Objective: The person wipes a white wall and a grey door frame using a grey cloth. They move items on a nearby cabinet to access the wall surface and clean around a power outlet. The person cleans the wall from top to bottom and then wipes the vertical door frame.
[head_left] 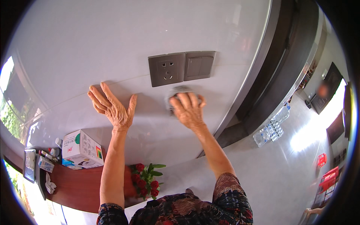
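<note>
Curled over a bunched gray cloth (175, 91), your right hand (189, 112) holds it against the glossy pale wall (93, 45), fingers bent and partly closed; both look slightly blurred. That cloth sits just below a pair of dark gray plates: a socket (167, 70) and, adjoining its right side, a switch (200, 66). Your left hand (119, 113) lies spread on the wall to the left, fingers apart, thumb out, holding nothing. Below your left forearm is a reddish-brown tabletop (80, 183), bearing a white box (72, 148) and red flowers (141, 183) with green leaves. To your right, past a dark doorway (268, 78), clear plastic bottles (272, 129) are on the shiny floor (243, 168).
</note>
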Demonstrator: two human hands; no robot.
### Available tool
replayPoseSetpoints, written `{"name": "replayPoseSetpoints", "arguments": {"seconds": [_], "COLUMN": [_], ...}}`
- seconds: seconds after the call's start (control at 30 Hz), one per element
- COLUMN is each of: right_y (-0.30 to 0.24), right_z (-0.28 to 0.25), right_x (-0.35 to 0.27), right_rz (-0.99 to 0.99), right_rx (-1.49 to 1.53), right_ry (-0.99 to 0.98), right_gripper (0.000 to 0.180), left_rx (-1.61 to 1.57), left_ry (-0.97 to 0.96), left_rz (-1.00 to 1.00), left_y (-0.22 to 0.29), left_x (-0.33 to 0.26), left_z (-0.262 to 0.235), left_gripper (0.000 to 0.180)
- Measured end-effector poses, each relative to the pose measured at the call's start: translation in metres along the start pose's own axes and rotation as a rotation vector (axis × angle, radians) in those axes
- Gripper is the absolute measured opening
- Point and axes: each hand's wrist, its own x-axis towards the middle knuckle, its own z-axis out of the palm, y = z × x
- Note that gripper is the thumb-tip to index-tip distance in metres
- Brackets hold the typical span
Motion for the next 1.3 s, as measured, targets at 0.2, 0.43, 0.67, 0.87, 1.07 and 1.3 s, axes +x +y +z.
{"name": "replayPoseSetpoints", "arguments": {"seconds": [0.2,0.43,0.67,0.87,1.07,1.3], "right_y": [0.119,0.146,0.026,-0.066,-0.133,-0.186], "right_z": [-0.017,0.001,0.030,0.047,0.029,0.034], "right_x": [-0.030,-0.057,-0.046,0.002,0.090,0.120], "right_rz": [0.308,0.572,0.200,-0.137,-0.086,-0.335], "right_rx": [-0.204,-0.077,0.018,0.053,0.119,0.248], "right_ry": [0.031,0.102,0.082,0.266,0.396,0.341], "right_gripper": [0.052,0.067,0.039,0.040,0.040,0.045], "left_rx": [0.034,0.070,0.038,-0.151,-0.024,0.181], "left_ry": [0.006,0.034,-0.082,-0.290,-0.526,-0.426], "left_rz": [-0.001,0.058,-0.034,-0.133,-0.268,-0.314], "left_y": [0.009,-0.002,0.005,0.005,-0.030,-0.071], "left_x": [0.000,0.000,-0.001,-0.049,-0.157,-0.201], "left_z": [0.001,-0.005,-0.019,-0.068,-0.132,-0.185], "left_gripper": [0.100,0.101,0.096,0.076,0.055,0.020]}}
